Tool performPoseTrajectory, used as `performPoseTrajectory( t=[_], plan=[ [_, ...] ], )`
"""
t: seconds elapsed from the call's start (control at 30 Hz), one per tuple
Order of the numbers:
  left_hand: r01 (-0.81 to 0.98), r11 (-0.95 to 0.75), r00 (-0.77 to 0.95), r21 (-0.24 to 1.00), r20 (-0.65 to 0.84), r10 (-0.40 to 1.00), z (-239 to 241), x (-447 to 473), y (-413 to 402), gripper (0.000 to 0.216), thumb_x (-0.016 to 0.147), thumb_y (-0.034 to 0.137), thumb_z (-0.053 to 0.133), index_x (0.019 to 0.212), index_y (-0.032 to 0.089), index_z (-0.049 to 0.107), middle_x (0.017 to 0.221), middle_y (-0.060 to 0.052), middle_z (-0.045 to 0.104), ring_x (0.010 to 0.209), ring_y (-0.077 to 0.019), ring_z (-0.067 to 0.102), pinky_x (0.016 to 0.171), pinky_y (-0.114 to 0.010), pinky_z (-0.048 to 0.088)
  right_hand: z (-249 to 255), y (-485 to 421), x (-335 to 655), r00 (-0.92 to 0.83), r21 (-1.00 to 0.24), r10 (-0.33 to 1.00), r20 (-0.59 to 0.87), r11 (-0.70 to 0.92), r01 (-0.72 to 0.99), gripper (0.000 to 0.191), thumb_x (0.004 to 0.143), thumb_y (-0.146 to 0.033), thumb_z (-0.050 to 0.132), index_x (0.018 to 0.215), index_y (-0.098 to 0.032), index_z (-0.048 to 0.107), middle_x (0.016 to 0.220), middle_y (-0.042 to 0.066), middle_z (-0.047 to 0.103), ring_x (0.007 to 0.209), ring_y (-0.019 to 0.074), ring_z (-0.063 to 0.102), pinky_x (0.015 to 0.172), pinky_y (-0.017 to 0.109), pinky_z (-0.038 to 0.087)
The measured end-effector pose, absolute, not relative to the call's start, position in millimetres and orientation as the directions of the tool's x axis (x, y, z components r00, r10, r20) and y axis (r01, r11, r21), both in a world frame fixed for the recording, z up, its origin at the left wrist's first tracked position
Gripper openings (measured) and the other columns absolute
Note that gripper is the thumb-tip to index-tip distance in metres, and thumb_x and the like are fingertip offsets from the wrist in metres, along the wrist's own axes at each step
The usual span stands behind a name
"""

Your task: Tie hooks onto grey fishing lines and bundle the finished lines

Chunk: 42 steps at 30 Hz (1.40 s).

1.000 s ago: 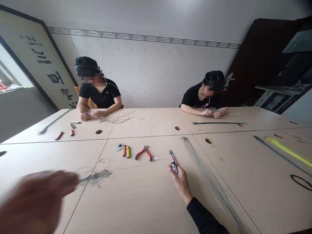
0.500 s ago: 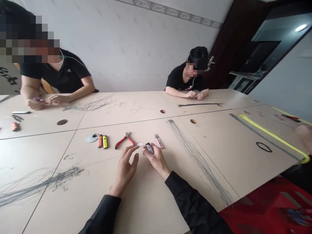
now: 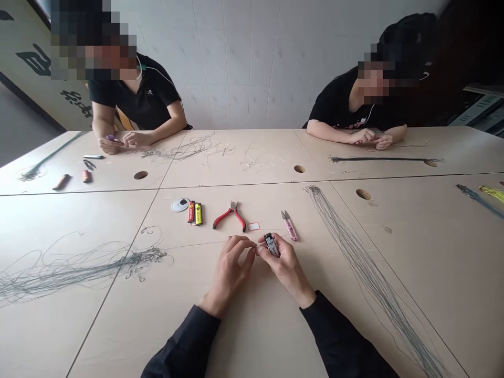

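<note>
My right hand [image 3: 285, 265] is closed around a small black lighter [image 3: 271, 244] held upright over the table. My left hand [image 3: 230, 265] meets it from the left, fingertips pinched on something too thin to make out, perhaps a fine wire. Both hands rest on the light wooden table [image 3: 244, 325]. Just beyond them lie red-handled pliers [image 3: 230, 216], pink thread snips [image 3: 289, 226] and a small white tag [image 3: 254, 226].
A red lighter and a yellow lighter [image 3: 195, 213] lie beside a round disc [image 3: 180, 205]. Bundles of grey wire lie at left [image 3: 79, 268] and right [image 3: 366, 268]. Two people in black sit across, their hands on the table. Cable holes [image 3: 140, 175] dot the tabletop.
My left hand has come in from the blurred left foreground to meet my right hand at the lighter. The view has swung left and down; my right hand kept hold of the lighter.
</note>
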<state>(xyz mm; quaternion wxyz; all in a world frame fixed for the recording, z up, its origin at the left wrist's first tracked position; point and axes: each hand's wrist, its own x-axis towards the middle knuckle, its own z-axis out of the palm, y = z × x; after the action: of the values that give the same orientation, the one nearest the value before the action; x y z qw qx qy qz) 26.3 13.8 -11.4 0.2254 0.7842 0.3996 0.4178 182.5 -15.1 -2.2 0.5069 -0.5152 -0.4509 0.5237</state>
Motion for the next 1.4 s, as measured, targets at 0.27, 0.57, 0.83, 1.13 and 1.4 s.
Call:
performPoseTrajectory(
  t=[0.27, 0.57, 0.83, 1.13, 1.4],
  plan=[
    [0.427, -0.591, 0.364, 0.685, 0.468, 0.805, -9.1, 26.4, 12.7, 0.011, 0.091, 0.015, 0.056, 0.092, 0.022, 0.065, 0.09, -0.004, 0.068, 0.087, -0.0183, 0.058, 0.08, -0.033, 0.046, -0.3, -14.9, 186.2, -0.003, -0.994, 0.994, -0.106, -0.106, -0.029, 0.034, 0.088, -0.044, 0.063, 0.109, -0.018, 0.061, 0.081, 0.0, 0.063, 0.072, 0.0158, 0.058, 0.069, 0.027, 0.046],
    [-0.311, -0.042, -0.014, 0.949, 0.04, 0.999, 17.0, 8.9, 20.8, 0.009, 0.082, 0.027, 0.069, 0.083, 0.019, 0.064, 0.084, -0.002, 0.065, 0.086, -0.0156, 0.061, 0.085, -0.029, 0.049, 19.1, -22.9, 181.3, -0.202, -0.99, 0.97, -0.133, -0.121, 0.074, 0.033, 0.092, -0.048, 0.059, 0.1, -0.016, 0.065, 0.071, -0.002, 0.053, 0.062, 0.0123, 0.05, 0.058, 0.024, 0.04],
    [-0.726, -0.078, -0.277, 0.683, -0.187, 0.943, 49.3, -56.7, 46.3, 0.012, 0.077, 0.015, 0.064, 0.083, 0.02, 0.056, 0.072, 0.003, 0.058, 0.07, -0.0098, 0.061, 0.079, -0.023, 0.057, 56.4, -72.9, 183.8, -0.26, -0.963, 0.949, -0.177, -0.112, 0.246, 0.023, 0.093, -0.039, 0.058, 0.081, -0.02, 0.063, 0.065, -0.004, 0.045, 0.058, 0.0104, 0.038, 0.052, 0.023, 0.031],
    [-0.603, -0.012, -0.17, 0.798, -0.114, 0.979, 66.9, -40.4, 33.0, 0.016, 0.069, 0.014, 0.065, 0.071, 0.016, 0.049, 0.055, 0.007, 0.038, 0.045, -0.0044, 0.032, 0.039, -0.015, 0.03, 64.9, -69.9, 187.1, -0.28, -0.986, 0.948, -0.151, -0.125, 0.11, 0.024, 0.09, -0.039, 0.063, 0.101, -0.019, 0.07, 0.072, -0.002, 0.056, 0.059, 0.0097, 0.045, 0.054, 0.022, 0.036],
    [-0.028, 0.093, 0.264, 0.995, -0.082, 0.961, 0.9, 43.2, 4.0, 0.028, 0.081, 0.042, 0.068, 0.075, 0.016, 0.059, 0.057, 0.005, 0.042, 0.051, -0.0066, 0.03, 0.048, -0.021, 0.022, 18.6, -18.7, 184.1, 0.04, -0.99, 0.999, 0.028, 0.022, 0.14, 0.031, 0.092, -0.045, 0.058, 0.097, -0.016, 0.067, 0.071, -0.001, 0.054, 0.062, 0.0119, 0.045, 0.059, 0.024, 0.039]
  ],
)
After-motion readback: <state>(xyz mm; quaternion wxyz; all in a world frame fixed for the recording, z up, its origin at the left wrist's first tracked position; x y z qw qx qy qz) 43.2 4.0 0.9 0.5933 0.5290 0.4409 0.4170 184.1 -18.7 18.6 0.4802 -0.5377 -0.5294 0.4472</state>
